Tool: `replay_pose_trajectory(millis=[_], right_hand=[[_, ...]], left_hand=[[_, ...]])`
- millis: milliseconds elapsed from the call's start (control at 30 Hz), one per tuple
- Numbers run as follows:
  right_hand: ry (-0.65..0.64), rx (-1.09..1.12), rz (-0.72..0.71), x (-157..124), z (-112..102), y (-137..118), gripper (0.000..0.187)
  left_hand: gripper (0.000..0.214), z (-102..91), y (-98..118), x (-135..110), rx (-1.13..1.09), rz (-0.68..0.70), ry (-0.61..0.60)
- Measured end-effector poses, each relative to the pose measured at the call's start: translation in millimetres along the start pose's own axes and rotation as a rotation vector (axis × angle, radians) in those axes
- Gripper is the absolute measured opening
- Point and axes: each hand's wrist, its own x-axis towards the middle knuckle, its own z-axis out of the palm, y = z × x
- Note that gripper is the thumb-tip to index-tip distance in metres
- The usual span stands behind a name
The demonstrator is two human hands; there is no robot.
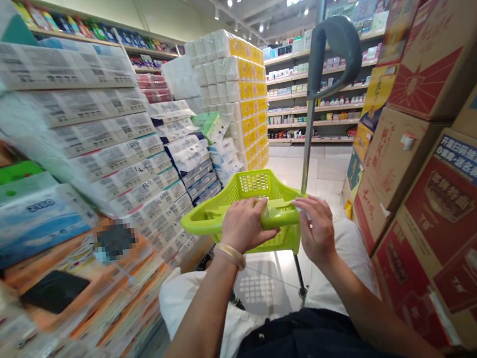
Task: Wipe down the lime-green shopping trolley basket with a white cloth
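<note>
A lime-green plastic shopping cart (pixel 203 223) with perforated basket walls stands right in front of me, between my knees. My left hand (pixel 245 221) is wrapped over the middle of its near handle bar, thumb along the inner side. At the bar's right end, my right hand (pixel 316 225) is closed around the corner with bent fingers, partly hiding that edge. A metal pole (pixel 308 142) rises from the cart's right side and carries a grey loop-shaped grip (pixel 351 54), which neither hand touches. Below the basket, thin dark legs with casters reach the tiled floor.
Stacked tissue packs (pixel 107 125) line the left, with a dark flat device (pixel 55 290) lying on a lower pile. A tall stack of yellow-and-white paper rolls (pixel 251 103) stands ahead. Cardboard cartons (pixel 454 223) rise close on my right. Stocked shelves (pixel 316 107) cross the back.
</note>
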Motion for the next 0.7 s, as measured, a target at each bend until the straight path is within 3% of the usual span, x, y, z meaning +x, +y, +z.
replay_pose_trajectory(millis=[133,333,567,700], right_hand=[[-0.079,-0.028,-0.112,-4.6,-0.4,-2.3,0.029],[0.053,0.085,0.140,11.4,-1.7,17.7,0.028],[-0.109,-0.004,-0.118,1.7,-3.6,-5.7,0.025],[0.022,0.113,0.061,11.9,-3.7,12.8,0.025]], left_hand=[[0.070,-1.8,-2.0,-1.6,-0.003,0.010,-0.011],[0.071,-2.8,-2.2,-2.2,0.002,0.003,-0.021],[0.069,-3.2,-3.0,-3.4,-0.013,0.007,-0.009],[0.070,-3.0,-3.8,-3.9,-0.003,0.006,-0.012]])
